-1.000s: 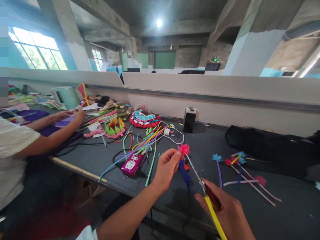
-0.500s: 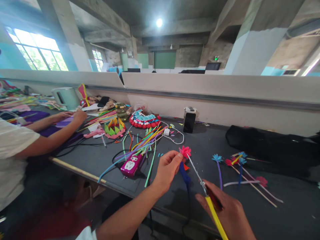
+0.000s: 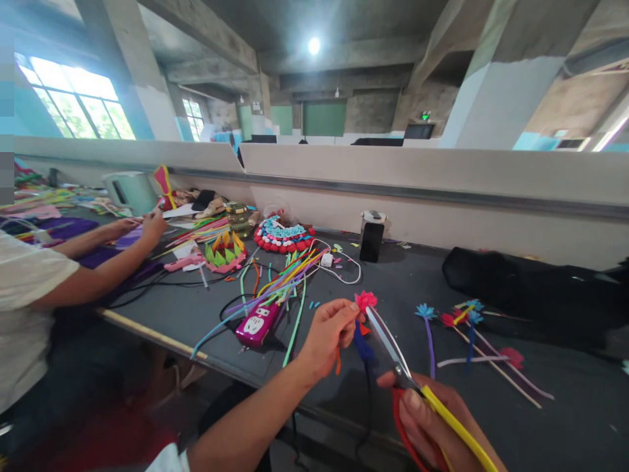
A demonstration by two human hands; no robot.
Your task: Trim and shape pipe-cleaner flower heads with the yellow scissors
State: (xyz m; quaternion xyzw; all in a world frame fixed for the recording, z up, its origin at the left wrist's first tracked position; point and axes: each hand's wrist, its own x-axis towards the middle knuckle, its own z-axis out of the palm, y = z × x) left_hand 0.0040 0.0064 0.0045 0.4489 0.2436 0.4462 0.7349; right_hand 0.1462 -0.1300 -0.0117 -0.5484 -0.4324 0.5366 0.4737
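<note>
My left hand (image 3: 328, 334) pinches a pink pipe-cleaner flower (image 3: 366, 301) on a blue stem (image 3: 364, 346), held just above the dark table (image 3: 196, 308). An orange strand (image 3: 338, 362) hangs below my fingers. My right hand (image 3: 432, 423) grips red-handled scissors (image 3: 393, 357) together with a yellow pipe cleaner (image 3: 459, 427). The scissor blades point up at the flower's base, slightly apart.
Finished flowers (image 3: 466, 328) lie to the right, beside a black bag (image 3: 531, 288). A bundle of coloured pipe cleaners (image 3: 280, 278), a pink glue gun (image 3: 255, 322) and a beaded piece (image 3: 282, 235) lie centre-left. Another person's arms (image 3: 98, 259) work at far left. A phone (image 3: 371, 240) stands by the partition.
My right hand has turned, so the scissors' red handle loops now show and the blades have opened near the flower. An orange strand now dangles under my left hand.
</note>
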